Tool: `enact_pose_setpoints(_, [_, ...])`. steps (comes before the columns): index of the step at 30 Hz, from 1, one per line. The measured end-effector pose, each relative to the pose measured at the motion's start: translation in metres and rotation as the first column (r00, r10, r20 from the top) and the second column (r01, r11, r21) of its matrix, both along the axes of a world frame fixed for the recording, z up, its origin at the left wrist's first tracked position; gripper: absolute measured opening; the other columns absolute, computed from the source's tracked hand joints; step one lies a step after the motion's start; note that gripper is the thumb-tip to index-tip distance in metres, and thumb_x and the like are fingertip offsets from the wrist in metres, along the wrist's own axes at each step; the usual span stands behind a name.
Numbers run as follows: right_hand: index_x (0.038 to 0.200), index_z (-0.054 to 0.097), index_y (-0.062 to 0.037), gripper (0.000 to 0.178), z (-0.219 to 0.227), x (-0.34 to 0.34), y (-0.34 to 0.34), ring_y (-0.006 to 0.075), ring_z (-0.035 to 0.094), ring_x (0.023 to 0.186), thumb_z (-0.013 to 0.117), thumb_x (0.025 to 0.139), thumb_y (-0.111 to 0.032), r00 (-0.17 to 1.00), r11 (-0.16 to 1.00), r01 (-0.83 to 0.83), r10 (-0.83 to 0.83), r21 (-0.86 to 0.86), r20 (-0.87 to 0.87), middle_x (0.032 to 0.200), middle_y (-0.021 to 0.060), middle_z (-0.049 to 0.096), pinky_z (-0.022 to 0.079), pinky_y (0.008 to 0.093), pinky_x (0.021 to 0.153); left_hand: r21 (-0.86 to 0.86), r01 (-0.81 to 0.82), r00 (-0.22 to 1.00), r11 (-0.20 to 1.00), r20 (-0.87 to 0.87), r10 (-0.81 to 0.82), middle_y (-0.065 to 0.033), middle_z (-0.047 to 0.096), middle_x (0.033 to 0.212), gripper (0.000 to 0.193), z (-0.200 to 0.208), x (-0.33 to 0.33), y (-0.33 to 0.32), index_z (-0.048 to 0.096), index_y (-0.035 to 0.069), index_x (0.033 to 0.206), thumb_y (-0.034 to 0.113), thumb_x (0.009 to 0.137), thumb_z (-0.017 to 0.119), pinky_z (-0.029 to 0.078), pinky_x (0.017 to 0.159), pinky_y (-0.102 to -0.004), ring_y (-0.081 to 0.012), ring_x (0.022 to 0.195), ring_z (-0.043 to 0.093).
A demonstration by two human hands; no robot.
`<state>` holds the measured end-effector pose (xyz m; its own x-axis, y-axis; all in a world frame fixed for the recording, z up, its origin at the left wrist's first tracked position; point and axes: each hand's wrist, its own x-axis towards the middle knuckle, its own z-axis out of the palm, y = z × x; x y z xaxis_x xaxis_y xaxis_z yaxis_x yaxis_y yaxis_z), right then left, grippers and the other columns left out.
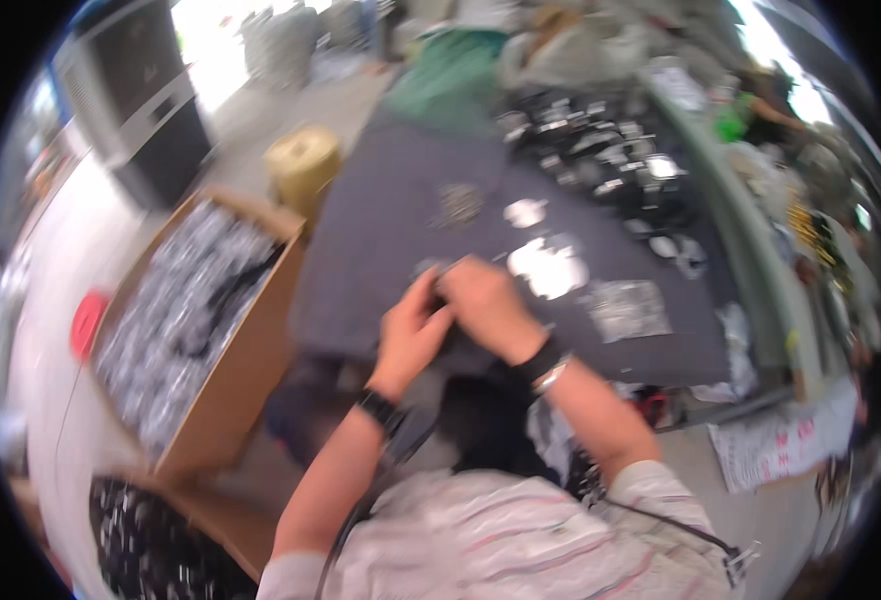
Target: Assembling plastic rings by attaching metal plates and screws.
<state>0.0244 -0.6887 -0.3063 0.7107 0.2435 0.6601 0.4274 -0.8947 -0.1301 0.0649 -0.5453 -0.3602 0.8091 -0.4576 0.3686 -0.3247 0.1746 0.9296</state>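
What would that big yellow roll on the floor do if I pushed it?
The yellow roll seems to stand on its flat end, so it would probably slide or tip rather than roll away. Its wide, chunky shape suggests it may be heavy and hard to budge. The cardboard box close beside it might block it on one side.

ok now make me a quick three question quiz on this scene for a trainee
1. True or false: the left hand and the right hand are close together.
2. Where is the open cardboard box relative to the grey-topped table?
a) on top of it
b) left of it
c) right of it
3. Fill in: the silver bracelet is on the person's ____ wrist.

Key: 1. true; 2. b; 3. right
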Motion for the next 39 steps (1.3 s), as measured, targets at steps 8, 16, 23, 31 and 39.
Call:
enact_pose_setpoints(8, [0.082,0.052,-0.0027,0.013,-0.004,-0.013,0.002,0.0277,0.06,0.075,0.06,0.072,-0.007,0.999,0.992,0.049,-0.047,0.114,-0.024,0.079,0.0093,0.054,0.05,0.0376,0.06,0.032,0.092,0.988,0.995,-0.129,-0.087,0.0006,0.054,0.089,0.055,0.006,-0.006,0.0,0.044,-0.001,0.135,-0.004,0.083,0.06,0.044,0.075,-0.0205,-0.0057,0.08,0.051])
enact_pose_setpoints(16, [0.084,0.056,-0.0038,0.016,-0.005,-0.007,0.007,0.0267,0.06,0.076,0.061,0.07,-0.007,1.0,0.997,-0.02,0.019,0.074,0.012,0.08,0.0091,0.057,0.051,0.0364,0.063,0.078,0.005,0.999,0.997,-0.053,-0.001,-0.0071,0.065,0.096,0.046,0.011,-0.004,0.006,0.052,0.001,0.126,0.004,0.083,0.064,0.049,0.076,-0.0243,-0.0088,0.086,0.059])
enact_pose_setpoints(23, [0.091,0.06,-0.0017,0.013,0.003,-0.021,-0.009,0.0305,0.062,0.077,0.057,0.078,0.002,0.992,0.967,-0.05,0.078,0.251,-0.103,0.086,0.0121,0.061,0.051,0.038,0.066,0.038,-0.028,0.999,0.999,0.023,0.027,-0.0026,0.062,0.085,0.038,0.018,-0.013,-0.007,0.056,0.006,0.12,0.007,0.082,0.065,0.047,0.068,-0.0246,-0.0081,0.076,0.055])
enact_pose_setpoints(31, [0.083,0.057,-0.0002,0.005,0.004,-0.01,0.006,0.0327,0.061,0.073,0.06,0.079,0.001,1.0,0.909,0.015,-0.005,0.417,-0.026,0.08,0.0133,0.061,0.048,0.0381,0.062,0.065,-0.037,0.997,0.997,-0.073,0.041,-0.005,0.061,0.088,0.066,0.016,-0.007,0.005,0.038,0.008,0.139,0.005,0.08,0.065,0.048,0.071,-0.0254,-0.0094,0.077,0.055])
enact_pose_setpoints(39, [0.084,0.058,-0.0009,0.008,-0.003,-0.007,0.0,0.03,0.063,0.07,0.062,0.078,0.003,1.0,0.926,0.002,0.0,0.378,-0.004,0.081,0.0116,0.061,0.049,0.0359,0.06,0.135,-0.048,0.999,0.99,0.007,0.047,-0.0059,0.058,0.072,0.066,0.01,-0.002,0.002,0.037,0.008,0.139,0.01,0.08,0.066,0.047,0.063,-0.0266,-0.0135,0.062,0.054])
